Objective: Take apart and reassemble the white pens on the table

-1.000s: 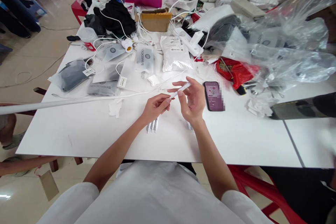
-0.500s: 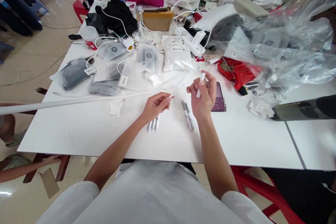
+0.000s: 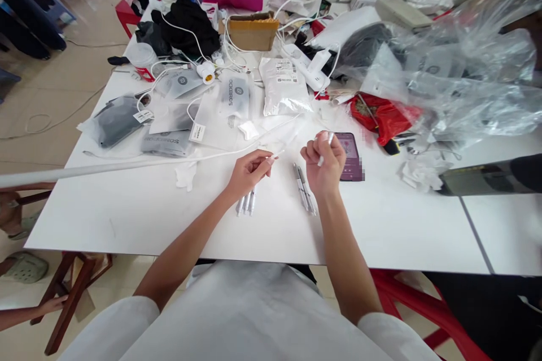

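My left hand (image 3: 253,174) is raised over the white table with thumb and fingers pinched on a thin, pale, stick-like piece (image 3: 275,155), too small to name surely. My right hand (image 3: 324,162) is closed around a white and silver pen barrel (image 3: 326,149) that slants up out of the fist. Below the left hand lie several white pens (image 3: 246,203) side by side, partly hidden by the wrist. Between the hands, grey and white pens (image 3: 304,189) rest together on the tabletop. A phone (image 3: 351,157) with a lit screen lies just behind the right hand.
Plastic-wrapped packages (image 3: 167,142) and a white parcel (image 3: 284,87) lie farther back. A white cable (image 3: 127,164) crosses the left side. On the right are a red plastic bag (image 3: 381,115), crumpled tissue (image 3: 423,172) and a dark cylinder (image 3: 491,175). Another person's hand (image 3: 55,303) shows at lower left.
My right hand has curled its fingers in more tightly around the pen barrel and dropped slightly. My left hand is nearly still. The other person's hand at lower left has moved down and left.
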The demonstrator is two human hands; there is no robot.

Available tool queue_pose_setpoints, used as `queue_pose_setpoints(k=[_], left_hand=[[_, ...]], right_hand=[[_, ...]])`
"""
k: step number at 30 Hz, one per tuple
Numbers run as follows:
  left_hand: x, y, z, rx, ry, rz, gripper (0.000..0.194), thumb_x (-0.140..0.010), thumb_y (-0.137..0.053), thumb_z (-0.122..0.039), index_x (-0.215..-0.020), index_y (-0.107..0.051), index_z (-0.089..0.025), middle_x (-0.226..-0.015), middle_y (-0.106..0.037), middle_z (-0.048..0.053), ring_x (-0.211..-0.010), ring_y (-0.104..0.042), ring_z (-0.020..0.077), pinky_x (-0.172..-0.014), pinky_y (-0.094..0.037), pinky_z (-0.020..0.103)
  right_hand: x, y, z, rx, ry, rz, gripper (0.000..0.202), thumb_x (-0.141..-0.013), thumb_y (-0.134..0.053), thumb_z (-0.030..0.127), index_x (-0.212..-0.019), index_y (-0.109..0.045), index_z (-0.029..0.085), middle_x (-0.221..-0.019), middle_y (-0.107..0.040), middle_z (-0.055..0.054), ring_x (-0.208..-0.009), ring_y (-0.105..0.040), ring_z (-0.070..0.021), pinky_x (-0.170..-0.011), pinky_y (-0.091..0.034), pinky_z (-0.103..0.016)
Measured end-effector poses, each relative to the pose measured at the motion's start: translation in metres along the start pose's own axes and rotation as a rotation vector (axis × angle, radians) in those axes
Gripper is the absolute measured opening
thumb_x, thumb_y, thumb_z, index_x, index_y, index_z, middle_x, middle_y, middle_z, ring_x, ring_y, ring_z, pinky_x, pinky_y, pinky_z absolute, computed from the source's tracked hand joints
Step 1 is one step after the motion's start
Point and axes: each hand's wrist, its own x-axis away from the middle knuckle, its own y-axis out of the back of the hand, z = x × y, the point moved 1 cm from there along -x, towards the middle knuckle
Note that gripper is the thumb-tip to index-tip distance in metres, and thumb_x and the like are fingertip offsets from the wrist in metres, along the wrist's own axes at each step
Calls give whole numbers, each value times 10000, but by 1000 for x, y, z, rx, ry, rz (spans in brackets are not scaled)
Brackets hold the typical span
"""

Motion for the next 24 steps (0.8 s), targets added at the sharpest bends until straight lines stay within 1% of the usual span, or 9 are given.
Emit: queue_pose_setpoints(k=[2,5,9,11,13,17,20,24], left_hand=[[0,1,0,-5,6,1,394,-990,-742,-557,-1064,-766,-170,-683,-628,-1,-534,-450,80,-502,-330,251],[0,0,0,-27,12,-1,378,-992,-744,-546,-1055,-766,-175,-683,-624,0,-562,-470,88,-515,-336,253],[1,-2,0,-51,24,0,373,-983,-753,-546,-1049,-772,-179,-681,-624,0,-589,-504,97,-526,-333,254],[2,-3,0,-52,32,-6,391,-968,-764,-561,-1041,-771,-177,-675,-618,-3,-592,-517,100,-533,-343,256],[2,-3,-1,-49,40,-19,406,-954,-775,-572,-1033,-769,-174,-670,-610,-7,-599,-526,103,-542,-355,256],[1,-2,-3,-63,48,-38,413,-942,-784,-579,-1018,-767,-173,-672,-609,-6,-618,-546,112,-553,-370,257],[0,-1,-3,-75,37,-29,410,-948,-779,-578,-1023,-768,-175,-667,-610,-4,-613,-540,113,-551,-364,261],[0,-2,-3,-89,25,-22,407,-956,-770,-576,-1023,-768,-174,-663,-609,-3,-609,-535,113,-550,-359,264]], right_hand=[[-3,2,4,-40,-7,-23,450,-829,-879,604,-821,-606,247,-661,-231,94,-541,-238,-79,-532,-340,-245],[0,0,2,-26,1,-10,431,-835,-880,590,-832,-621,246,-664,-288,89,-538,-255,-74,-533,-336,-253],[12,-5,-11,96,27,90,354,-896,-836,559,-881,-670,247,-672,-422,66,-550,-366,-84,-553,-355,-274],[17,-6,-16,160,36,151,300,-929,-815,520,-906,-698,244,-666,-462,56,-577,-420,-96,-567,-353,-278],[20,-5,-19,211,37,185,277,-942,-805,501,-921,-710,242,-669,-483,50,-595,-438,-103,-575,-352,-280],[20,-4,-20,277,58,171,293,-940,-798,522,-937,-710,243,-704,-510,41,-611,-450,-112,-585,-373,-284],[20,-3,-20,298,69,162,307,-946,-785,540,-947,-702,244,-710,-518,37,-617,-461,-118,-592,-391,-288],[21,-4,-21,305,82,167,310,-957,-774,540,-954,-691,242,-718,-523,37,-613,-453,-113,-583,-381,-286]])
